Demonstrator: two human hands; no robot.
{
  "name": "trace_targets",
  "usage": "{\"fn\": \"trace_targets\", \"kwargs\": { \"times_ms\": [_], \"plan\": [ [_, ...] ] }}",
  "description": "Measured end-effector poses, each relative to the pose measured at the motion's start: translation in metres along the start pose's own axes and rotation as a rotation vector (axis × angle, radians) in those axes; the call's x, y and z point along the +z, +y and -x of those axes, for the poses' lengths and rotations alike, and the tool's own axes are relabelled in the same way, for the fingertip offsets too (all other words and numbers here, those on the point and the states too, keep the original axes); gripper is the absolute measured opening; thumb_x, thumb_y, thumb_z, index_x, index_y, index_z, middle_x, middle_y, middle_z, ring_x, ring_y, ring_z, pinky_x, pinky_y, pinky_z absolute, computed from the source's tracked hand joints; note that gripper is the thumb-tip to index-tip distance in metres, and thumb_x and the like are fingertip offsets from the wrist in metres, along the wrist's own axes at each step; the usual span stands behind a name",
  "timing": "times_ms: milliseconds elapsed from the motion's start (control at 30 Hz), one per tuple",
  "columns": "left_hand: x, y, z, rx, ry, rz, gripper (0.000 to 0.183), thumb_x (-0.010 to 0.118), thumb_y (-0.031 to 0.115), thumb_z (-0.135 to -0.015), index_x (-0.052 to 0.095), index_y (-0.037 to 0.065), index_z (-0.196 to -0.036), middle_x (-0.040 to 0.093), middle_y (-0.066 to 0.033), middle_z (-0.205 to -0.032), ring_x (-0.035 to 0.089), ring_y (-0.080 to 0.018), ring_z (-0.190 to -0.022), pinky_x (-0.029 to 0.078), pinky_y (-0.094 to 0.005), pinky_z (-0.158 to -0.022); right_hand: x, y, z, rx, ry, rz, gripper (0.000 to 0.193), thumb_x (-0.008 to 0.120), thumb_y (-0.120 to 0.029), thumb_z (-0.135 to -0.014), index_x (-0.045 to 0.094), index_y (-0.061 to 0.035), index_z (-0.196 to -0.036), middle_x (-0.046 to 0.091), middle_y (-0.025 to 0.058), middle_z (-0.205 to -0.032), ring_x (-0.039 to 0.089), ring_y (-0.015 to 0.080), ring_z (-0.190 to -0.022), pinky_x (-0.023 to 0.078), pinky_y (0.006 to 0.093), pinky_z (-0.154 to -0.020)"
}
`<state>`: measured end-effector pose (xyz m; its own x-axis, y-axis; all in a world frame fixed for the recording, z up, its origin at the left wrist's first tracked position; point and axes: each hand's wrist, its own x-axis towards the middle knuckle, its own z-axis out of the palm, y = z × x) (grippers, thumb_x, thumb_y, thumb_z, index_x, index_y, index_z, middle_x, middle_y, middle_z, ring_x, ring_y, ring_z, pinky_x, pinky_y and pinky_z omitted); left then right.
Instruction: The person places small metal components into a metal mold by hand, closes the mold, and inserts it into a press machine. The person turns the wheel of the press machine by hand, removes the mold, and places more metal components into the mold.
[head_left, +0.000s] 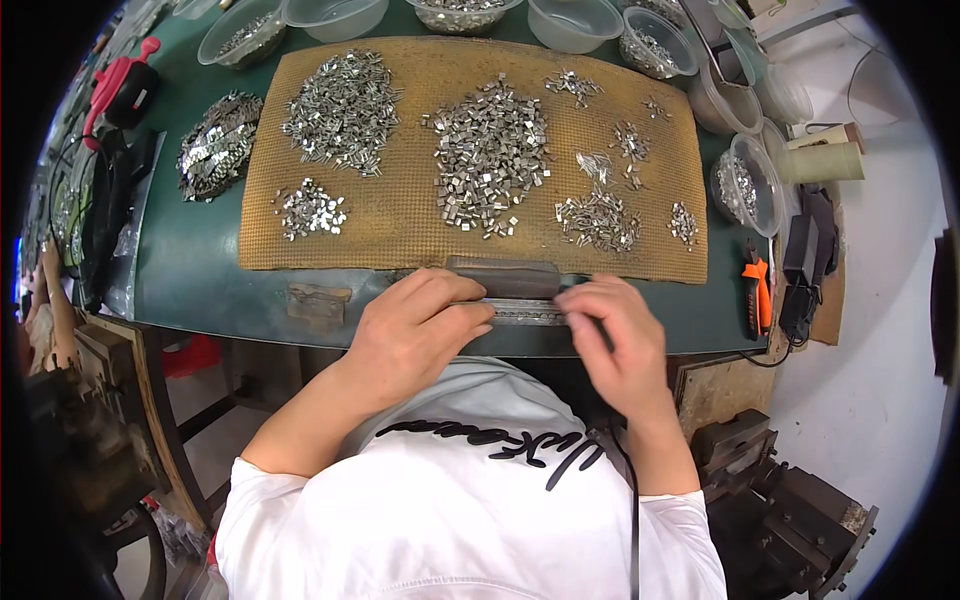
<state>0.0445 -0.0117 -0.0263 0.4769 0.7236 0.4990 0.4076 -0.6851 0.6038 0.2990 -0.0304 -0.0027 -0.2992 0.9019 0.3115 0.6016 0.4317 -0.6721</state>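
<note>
hands [420, 325] at metal strip [528, 312], silvery pieces [490, 160], tan mat [400, 225]

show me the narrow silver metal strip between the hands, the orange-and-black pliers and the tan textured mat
Narrow silver metal strip [528, 313]: head view, middle of its exposed length.
Orange-and-black pliers [763, 292]: head view, on an orange handle.
Tan textured mat [395, 225]: head view, bare surface between piles.

I see a white shirt [430, 530] with short sleeves [255, 512] and black curved lettering [490, 437] on its front. A thin black cable [634, 500] runs over it. Left hand [415, 325] and right hand [622, 338] are bare.
</note>
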Motion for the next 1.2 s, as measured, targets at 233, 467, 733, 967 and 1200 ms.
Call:
{"fn": "trace_targets", "kwargs": {
  "times_ms": [233, 467, 733, 967, 1200],
  "plan": [
    [0.002, -0.001, 0.010, -0.076, 0.032, 0.064, 0.024, 0.081, 0.006, -0.080, 0.072, 0.004, -0.102, 0.067, -0.0093, -0.104, 0.066, -0.0286, -0.093, 0.055, -0.0390, -0.078, 0.023, -0.011, 0.002, -0.055, -0.036, 0.088, 0.016, 0.071, -0.001, -0.087, 0.065, -0.0041, -0.102, 0.072, 0.0105, -0.110, 0.068, 0.0309, -0.105, 0.049, 0.0491, -0.103],
    [0.004, -0.012, 0.014, -0.085, 0.073, 0.087, 0.024, 0.080, 0.005, -0.081, 0.073, 0.004, -0.103, 0.067, -0.0094, -0.105, 0.066, -0.0284, -0.093, 0.055, -0.0389, -0.079, 0.032, -0.010, -0.003, -0.121, -0.023, 0.217, 0.018, 0.072, -0.001, -0.084, 0.066, -0.0029, -0.101, 0.072, 0.0110, -0.108, 0.070, 0.0302, -0.103, 0.053, 0.0479, -0.098],
    [-0.031, -0.004, 0.014, -0.075, 0.105, 0.116, 0.025, 0.082, 0.005, -0.080, 0.074, 0.004, -0.104, 0.068, -0.0115, -0.107, 0.067, -0.0317, -0.097, 0.055, -0.0413, -0.082, 0.026, -0.040, -0.013, -0.279, -0.021, 0.326, 0.025, 0.073, 0.001, -0.081, 0.070, -0.0015, -0.106, 0.072, 0.0131, -0.118, 0.071, 0.0296, -0.109, 0.054, 0.0444, -0.097],
    [-0.058, -0.007, 0.024, -0.069, 0.168, 0.068, 0.025, 0.080, 0.004, -0.081, 0.073, 0.004, -0.105, 0.068, -0.0104, -0.106, 0.066, -0.0312, -0.098, 0.055, -0.0407, -0.083, 0.013, -0.049, -0.008, -0.252, -0.135, 0.268, 0.024, 0.072, 0.000, -0.085, 0.072, -0.0024, -0.108, 0.074, 0.0134, -0.118, 0.071, 0.0296, -0.109, 0.054, 0.0445, -0.096],
    [-0.114, -0.040, 0.019, -0.118, 0.194, -0.319, 0.026, 0.078, 0.006, -0.080, 0.071, 0.004, -0.106, 0.065, -0.0100, -0.104, 0.062, -0.0309, -0.100, 0.053, -0.0411, -0.083, 0.025, -0.056, -0.079, -0.201, -0.147, 0.080, 0.020, 0.069, -0.001, -0.090, 0.073, -0.0018, -0.109, 0.075, 0.0126, -0.113, 0.071, 0.0316, -0.102, 0.053, 0.0439, -0.094]
  ]
}}
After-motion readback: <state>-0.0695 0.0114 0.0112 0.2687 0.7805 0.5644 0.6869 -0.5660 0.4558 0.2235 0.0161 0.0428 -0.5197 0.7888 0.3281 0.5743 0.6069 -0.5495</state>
